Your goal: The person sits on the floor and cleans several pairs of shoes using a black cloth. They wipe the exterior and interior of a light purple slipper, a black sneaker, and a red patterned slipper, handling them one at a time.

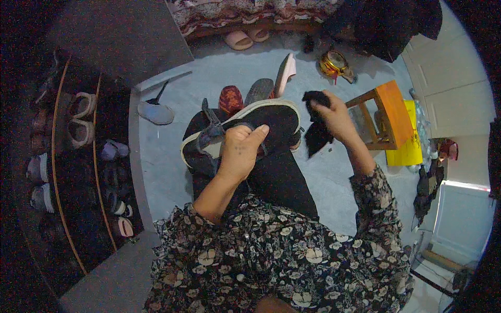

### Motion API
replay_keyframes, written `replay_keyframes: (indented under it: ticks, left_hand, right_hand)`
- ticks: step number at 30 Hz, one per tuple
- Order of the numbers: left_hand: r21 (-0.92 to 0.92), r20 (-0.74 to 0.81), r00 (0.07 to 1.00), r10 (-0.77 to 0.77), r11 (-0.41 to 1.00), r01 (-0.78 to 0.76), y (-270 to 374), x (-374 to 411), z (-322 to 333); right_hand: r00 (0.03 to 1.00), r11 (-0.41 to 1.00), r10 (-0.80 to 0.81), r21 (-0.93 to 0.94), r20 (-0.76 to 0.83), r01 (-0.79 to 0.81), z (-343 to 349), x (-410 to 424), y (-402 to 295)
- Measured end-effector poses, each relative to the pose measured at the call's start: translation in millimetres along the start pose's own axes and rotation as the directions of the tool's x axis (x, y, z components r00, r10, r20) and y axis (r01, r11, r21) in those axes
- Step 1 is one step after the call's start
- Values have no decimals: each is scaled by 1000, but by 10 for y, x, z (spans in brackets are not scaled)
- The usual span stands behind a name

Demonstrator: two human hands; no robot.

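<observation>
My left hand (242, 150) grips a dark strapped shoe (278, 115) with a pale sole edge, its thumb lying on top. The shoe rests across my black-trousered legs, and the hand hides part of its middle. To the right of its toe, my right hand (336, 119) clutches a crumpled black cloth (316, 139), which hangs down apart from the shoe. Past the shoe, a red patterned slipper or sock (231, 99) and a grey sole-like shape (259, 90) show. A pink-edged slipper (286, 74) stands on its side beyond them.
On the left is a shoe rack (96, 168) holding several shoes. A grey slipper (155, 113) lies on the floor near it. To the right stand a wooden stool (393, 117) and a yellow object (407, 156). Pink slippers (238, 40) and a gold-coloured object (334, 64) lie farther off.
</observation>
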State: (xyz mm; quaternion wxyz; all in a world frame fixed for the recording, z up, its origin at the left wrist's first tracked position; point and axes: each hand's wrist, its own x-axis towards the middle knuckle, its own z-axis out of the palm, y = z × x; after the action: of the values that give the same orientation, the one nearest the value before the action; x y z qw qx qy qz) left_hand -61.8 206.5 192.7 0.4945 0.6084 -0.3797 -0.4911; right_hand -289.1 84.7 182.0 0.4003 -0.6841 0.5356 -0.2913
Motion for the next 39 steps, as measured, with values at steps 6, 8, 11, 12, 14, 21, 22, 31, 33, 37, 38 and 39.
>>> replay_keyframes:
  ticks: [6,8,11,12,14,21,22,31,33,37,38,39]
  left_hand:
    - [-232,104,988,-113,963,134,54,-2,-59]
    - [-319,102,989,-103,939,131,72,-19,-47]
    - [-428,64,995,-77,898,97,146,-71,76]
    - [-446,40,997,-61,892,72,100,-91,66]
    - [-410,116,993,-25,910,71,8,2,47]
    - [-110,89,995,-43,993,52,-35,0,-17]
    - [-139,109,992,-66,987,81,84,-30,23]
    - [-195,108,994,-29,979,50,132,-35,61]
    - [-255,80,997,-2,967,22,99,-19,91]
    - [-57,141,989,-34,998,42,104,19,-20]
    - [39,159,987,-35,999,29,97,26,-40]
    - [36,152,985,-76,997,71,88,22,-48]
  right_hand:
    - [946,839,-181,461,-269,291,-11,-113,-1074]
    - [886,848,-398,274,-238,454,131,-174,-1237]
    - [652,567,-726,-346,220,748,353,-166,-1106]
    - [686,595,-691,-358,229,719,411,-166,-1012]
    - [768,722,-601,-261,221,641,385,-188,-815]
    - [910,931,-365,102,197,351,198,-330,-754]
    - [927,943,-325,136,189,303,157,-322,-728]
    - [748,737,-608,-159,266,657,61,-197,-1181]
    - [733,685,-551,-286,399,670,212,-76,-1139]
    - [741,713,-477,-285,473,641,369,151,-1235]
    - [733,709,-467,-286,494,645,404,179,-1303]
    - [722,703,-461,-285,516,652,465,201,-1356]
